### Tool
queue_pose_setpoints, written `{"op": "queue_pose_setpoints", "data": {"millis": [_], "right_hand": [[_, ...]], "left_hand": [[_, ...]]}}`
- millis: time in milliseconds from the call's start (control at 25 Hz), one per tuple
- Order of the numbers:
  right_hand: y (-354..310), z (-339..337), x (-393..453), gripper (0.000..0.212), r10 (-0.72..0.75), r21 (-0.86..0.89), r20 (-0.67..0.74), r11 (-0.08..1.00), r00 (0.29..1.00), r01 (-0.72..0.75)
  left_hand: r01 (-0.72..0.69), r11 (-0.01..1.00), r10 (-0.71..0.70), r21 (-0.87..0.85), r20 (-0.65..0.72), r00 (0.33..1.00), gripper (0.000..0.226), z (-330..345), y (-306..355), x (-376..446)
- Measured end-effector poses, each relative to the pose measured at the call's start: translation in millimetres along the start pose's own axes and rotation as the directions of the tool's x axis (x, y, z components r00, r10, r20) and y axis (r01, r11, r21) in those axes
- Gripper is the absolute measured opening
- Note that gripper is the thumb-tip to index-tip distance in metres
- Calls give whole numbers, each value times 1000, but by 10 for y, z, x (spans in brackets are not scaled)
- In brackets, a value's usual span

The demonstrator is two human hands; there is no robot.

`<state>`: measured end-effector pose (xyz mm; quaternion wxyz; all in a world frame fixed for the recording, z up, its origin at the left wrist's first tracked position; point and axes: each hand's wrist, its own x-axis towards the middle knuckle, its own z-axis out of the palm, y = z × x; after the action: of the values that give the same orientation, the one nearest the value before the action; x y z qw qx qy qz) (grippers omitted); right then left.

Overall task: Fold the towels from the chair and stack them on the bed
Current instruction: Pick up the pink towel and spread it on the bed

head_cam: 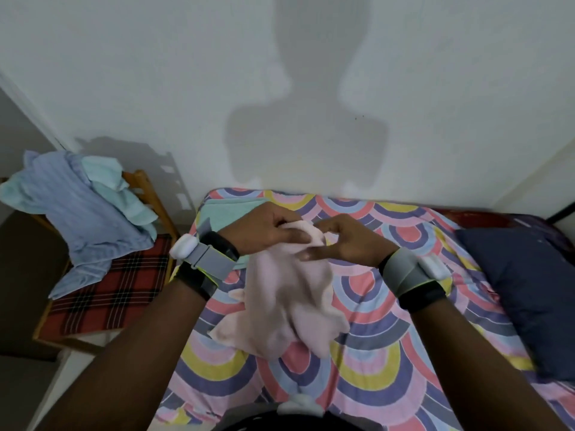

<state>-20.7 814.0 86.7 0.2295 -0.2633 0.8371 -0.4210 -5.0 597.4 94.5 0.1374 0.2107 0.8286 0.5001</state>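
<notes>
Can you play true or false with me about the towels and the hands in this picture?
1. The left hand grips the pink towel. True.
2. The pink towel is neatly folded flat on the bed. False: it hangs bunched and unfolded from the hands above the bed.
3. Towels are still piled on the chair. True: a blue towel and a lighter mint towel lie on it.
4. The dark blue pillow sits on the chair. False: it lies on the bed, on the right.
5. A folded teal towel lies on the bed behind the left hand. True.
6. The right hand is far from the pink towel. False: its fingers touch the towel's top.
</notes>
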Motion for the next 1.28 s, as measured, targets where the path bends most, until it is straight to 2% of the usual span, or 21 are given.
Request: {"op": "queue_pose_setpoints", "data": {"millis": [80, 120, 200, 280, 360, 440, 520, 600, 640, 680, 760, 840, 880, 920, 960, 1000, 1080, 1120, 1200, 1240, 1280], "right_hand": [[-1, -6, 31, 26, -34, 61, -215, 997, 976, 48], [-12, -44, 16, 25, -70, 73, -346, 992, 936, 101], [-11, -223, -38, 19, -88, 96, -566, 980, 820, 172], [63, -513, -132, 17, -29, 109, -726, 982, 687, 156], [211, -772, -212, 20, 41, 114, -820, 989, 570, 93], [397, -875, -221, 26, 88, 111, -872, 994, 481, 20], [561, -882, -180, 34, 142, 143, -907, 989, 396, -27], [744, -846, -177, 39, 226, 212, -916, 974, 330, -78], [821, -818, -192, 39, 253, 218, -910, 966, 328, -138], [861, -725, -154, 36, 251, 170, -890, 957, 380, -234], [876, -364, -19, 29, 177, -79, -782, 923, 597, -376], [713, 208, 210, 24, 112, -223, -580, 931, 807, -290], [627, 490, 311, 23, 83, -236, -491, 946, 867, -224], [539, 713, 392, 23, 60, -221, -428, 961, 902, -168], [473, 856, 432, 20, 44, -171, -408, 978, 912, -123], [462, 899, 431, 16, 40, -103, -429, 990, 902, -92], [584, 802, 337, 17, 25, -37, -449, 998, 893, -46], [698, 726, 235, 21, 24, -83, -387, 995, 922, -61], [1054, 686, 27, 31, 127, -317, -154, 933, 980, -171], [1265, 709, -88, 35, 248, -403, -63, 880, 967, -252], [1491, 749, -171, 37, 370, -442, -19, 830, 929, -340]], "left_hand": [[124, 990, -123, 70, -17, 992, 43, -123, -263, -79], [204, 974, -204, 94, -11, 979, 52, -148, -415, -162], [381, 912, -389, 154, 28, 921, 58, -119, -841, -435], [507, 842, -519, 184, 22, 854, 53, -82, -1218, -755], [574, 811, -574, 114, -40, 818, 17, -178, -1407, -1044], [630, 774, -614, 57, -174, 770, 35, -429, -1626, -1250], [685, 721, -640, 111, -273, 718, 16, -629, -1815, -1428], [750, 644, -671, 153, -357, 649, 31, -726, -1993, -1558], [754, 650, -676, 101, -378, 633, 31, -723, -1985, -1553], [728, 684, -650, 54, -408, 641, 29, -696, -1973, -1541], [623, 782, -574, 5, -384, 723, 29, -525, -1740, -1308], [519, 850, -518, -89, -311, 797, 58, -198, -1388, -917], [491, 868, -492, -78, -273, 827, 74, 13, -1240, -681], [432, 901, -430, -45, -229, 873, 77, 215, -1134, -449], [385, 923, -374, 15, -203, 905, 64, 386, -982, -256], [341, 935, -314, 99, -221, 923, 42, 483, -906, -119], [313, 927, -246, 205, -297, 923, 25, 400, -811, -26], [323, 925, -250, 198, -321, 914, 22, 281, -751, -30], [310, 928, -225, 206, -350, 909, 17, 2, -703, -87], [336, 923, -241, 187, -400, 884, 11, -140, -710, -126], [397, 911, -300, 113, -477, 826, 4, -293, -699, -175]]}}
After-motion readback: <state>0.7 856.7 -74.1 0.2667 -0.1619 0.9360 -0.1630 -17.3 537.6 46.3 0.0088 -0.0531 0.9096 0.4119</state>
